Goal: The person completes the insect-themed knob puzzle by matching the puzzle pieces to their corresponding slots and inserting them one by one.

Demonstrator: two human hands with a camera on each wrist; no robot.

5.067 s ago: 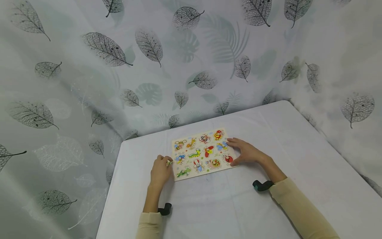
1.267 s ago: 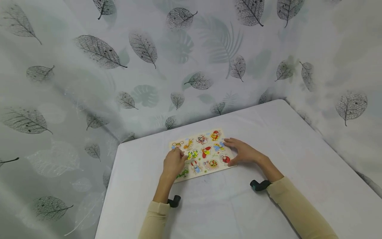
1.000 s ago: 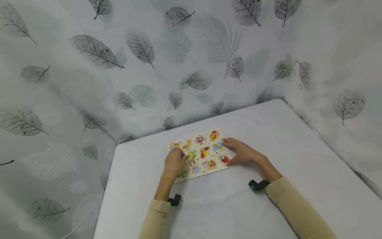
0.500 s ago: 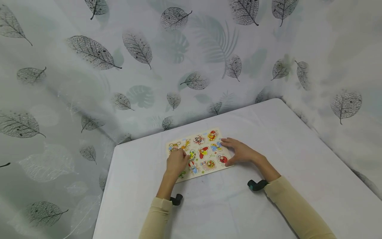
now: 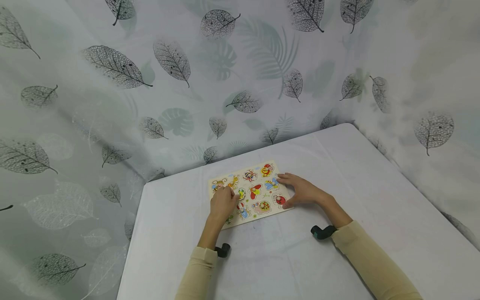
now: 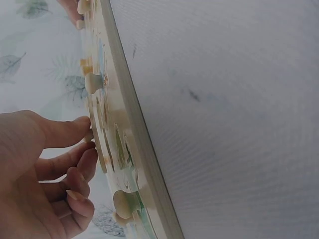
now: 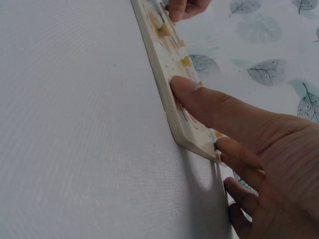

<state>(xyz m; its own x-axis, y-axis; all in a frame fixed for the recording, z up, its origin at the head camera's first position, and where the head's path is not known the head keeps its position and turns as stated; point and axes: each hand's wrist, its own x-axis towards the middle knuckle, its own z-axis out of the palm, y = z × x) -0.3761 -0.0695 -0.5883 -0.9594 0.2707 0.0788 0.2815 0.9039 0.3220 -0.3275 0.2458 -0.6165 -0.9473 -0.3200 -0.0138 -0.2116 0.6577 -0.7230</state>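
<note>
My left hand (image 5: 223,203) is over the left part of a wooden peg puzzle board (image 5: 245,220) printed with colourful insects. In the left wrist view its thumb and index finger pinch the knob of a flat puzzle piece (image 6: 102,149), close against the board's face; the piece's picture faces away. The other fingers curl loosely. At the board's right end, my right hand (image 5: 305,191) spreads wide along the edge. The right wrist view shows its thumb (image 7: 199,99) lying on the board near the front corner, with the index fingertip beside the edge.
The board lies on a white-covered table (image 5: 285,258). Knobs on the other pieces, such as one pale knob (image 6: 93,83), stand up from its face. A leaf-patterned curtain (image 5: 232,75) surrounds the table's back and sides. Each wrist wears a dark camera (image 5: 322,232).
My left hand has moved from beside the board's left edge to over it, carrying a small piece, then shifted slightly right. The right hand keeps its place at the board's right edge.
</note>
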